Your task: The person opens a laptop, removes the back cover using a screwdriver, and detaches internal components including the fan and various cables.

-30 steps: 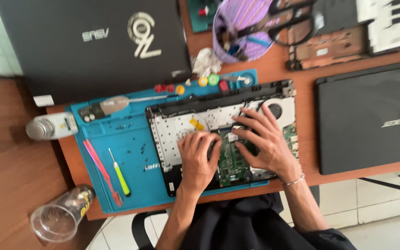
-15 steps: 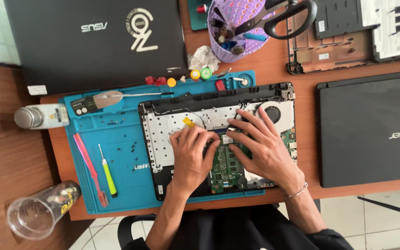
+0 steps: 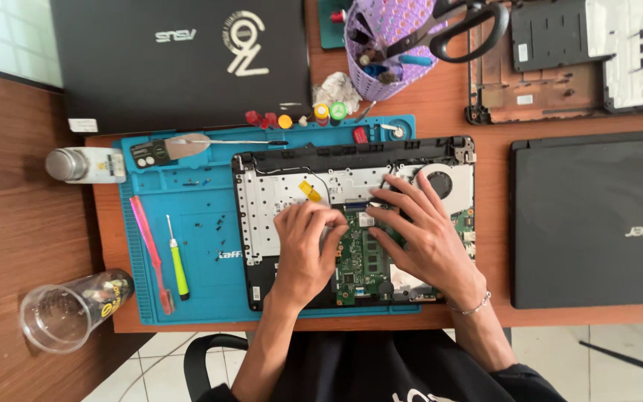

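An opened laptop base was laid flat at the centre of the frame, its bottom cover removed. A green circuit board was exposed in its lower middle, a round fan at its upper right, and a pale perforated metal plate across its left part.

Circuit board (half under hands)

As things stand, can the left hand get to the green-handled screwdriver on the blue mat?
Probably yes. The left hand rests on the opened laptop, and the green-handled screwdriver lies apart on the blue mat with only loose screws between.
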